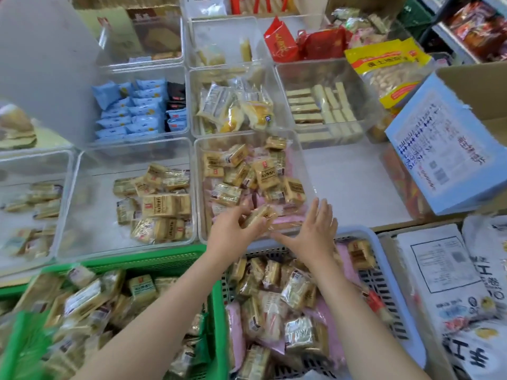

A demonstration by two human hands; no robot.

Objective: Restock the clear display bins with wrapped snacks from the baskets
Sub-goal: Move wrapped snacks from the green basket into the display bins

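Left hand (236, 229) pinches 1 snack (259, 215) just over the near wall of the bin (307, 171); right hand (315, 231) is flat, fingers straight, holding nothing. Drop it deeper in (front edge is crowded), then reload from the grey basket (384, 270) with both hands.

We count two hands in view: the left hand (233, 229) and the right hand (312, 231). We count two baskets at the near edge: one green basket (153, 260) and one grey basket (384, 283). We count at least eight clear bins (82, 171) on the counter. We count two red pouches (281, 42) and one yellow bag (389, 69) at the far edge. Individual wrapped snacks (263, 174) cannot be counted.
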